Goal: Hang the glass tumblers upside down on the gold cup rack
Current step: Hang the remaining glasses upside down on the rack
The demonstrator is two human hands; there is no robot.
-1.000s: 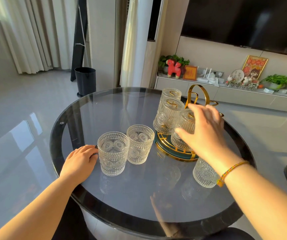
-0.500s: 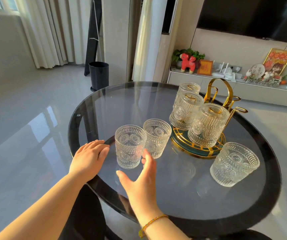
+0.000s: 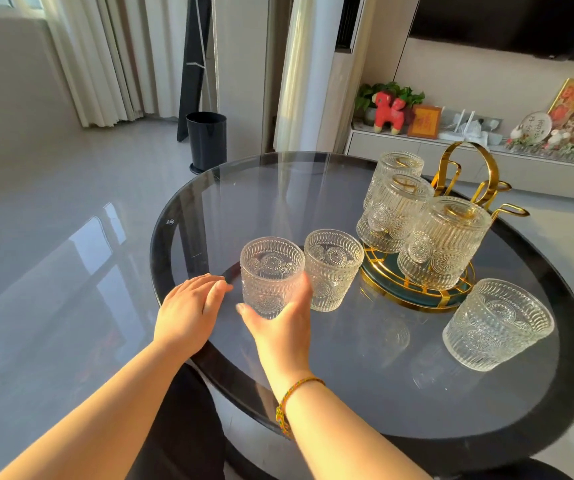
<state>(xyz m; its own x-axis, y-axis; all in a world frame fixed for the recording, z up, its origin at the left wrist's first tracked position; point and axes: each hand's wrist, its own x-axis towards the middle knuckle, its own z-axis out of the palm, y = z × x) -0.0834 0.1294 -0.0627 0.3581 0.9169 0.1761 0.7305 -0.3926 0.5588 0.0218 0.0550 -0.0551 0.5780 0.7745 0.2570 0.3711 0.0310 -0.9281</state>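
Right hand [image 3: 284,327] wraps around the nearest upright glass tumbler [image 3: 271,276] near the table's [image 3: 230,209] left edge, while the left hand [image 3: 188,311] rests flat and open just beside it.

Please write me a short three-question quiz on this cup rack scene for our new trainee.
1. True or false: three glass tumblers already hang upside down on the gold cup rack.
2. How many tumblers stand upright on the glass table? A) one B) two C) three
3. Which hand is closing around the nearest upright tumbler?

Key
1. True: the three hung tumblers sit mouth down over the rack's prongs.
2. C: two stand together near the hands, and the lone tumbler stands to the right.
3. The right hand; the left hand lies flat on the table beside it.
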